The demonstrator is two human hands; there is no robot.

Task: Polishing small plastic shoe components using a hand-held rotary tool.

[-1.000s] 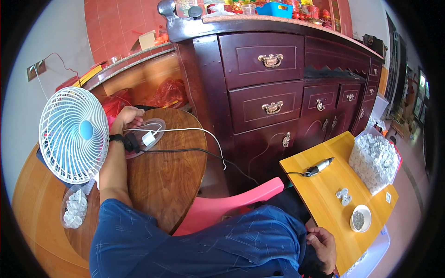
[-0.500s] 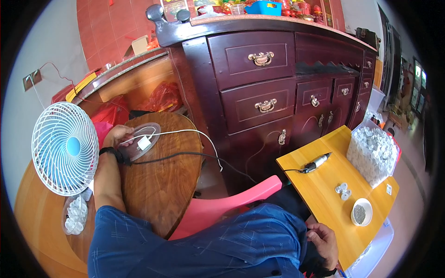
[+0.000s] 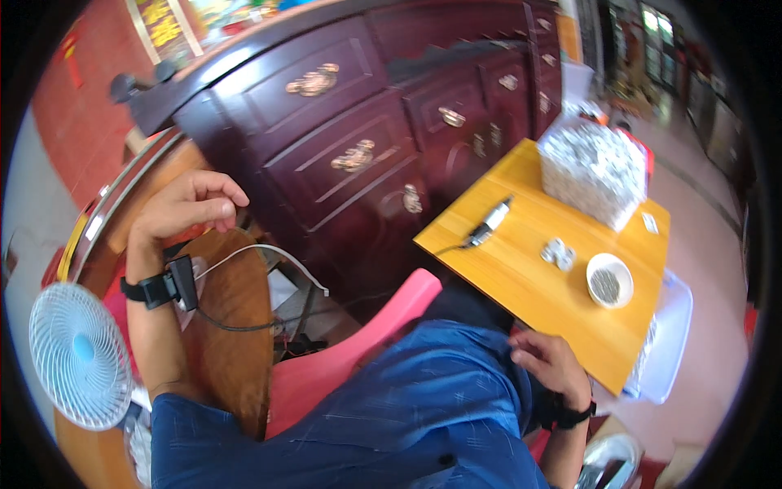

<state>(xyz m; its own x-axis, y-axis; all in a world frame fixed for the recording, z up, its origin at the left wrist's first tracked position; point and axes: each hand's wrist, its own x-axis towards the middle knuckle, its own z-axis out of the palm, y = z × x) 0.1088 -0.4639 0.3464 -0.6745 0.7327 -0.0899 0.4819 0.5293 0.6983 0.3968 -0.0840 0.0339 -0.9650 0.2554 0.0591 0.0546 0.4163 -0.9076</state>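
Observation:
My left hand (image 3: 189, 205) is raised over the brown wooden tabletop (image 3: 236, 342), fingers loosely curled, with nothing visible in it. A black strap with a small box circles that wrist. A white cable (image 3: 285, 251) and a dark cord (image 3: 244, 328) run off the tabletop beneath it. My right hand (image 3: 554, 359) hovers by my lap at the edge of the yellow table (image 3: 481, 285), empty, its fingers bent and apart. On this table lie a corded silver-and-black pen-shaped tool (image 3: 493, 220), a few small translucent plastic pieces (image 3: 559, 254) and a white bowl (image 3: 621, 300) holding small grey bits.
A clear tub (image 3: 574, 191) heaped with translucent pieces stands at the yellow table's far corner. Dark red drawers (image 3: 342, 114) rise ahead. A white-blue fan (image 3: 81, 359) is at far left, a pink chair (image 3: 358, 350) beside me, and a pale plastic bin (image 3: 674, 334) right of the yellow table.
My left hand has lifted away from the clear lid and white plug on the brown tabletop. My view has swung to the right. The right hand stays by my lap.

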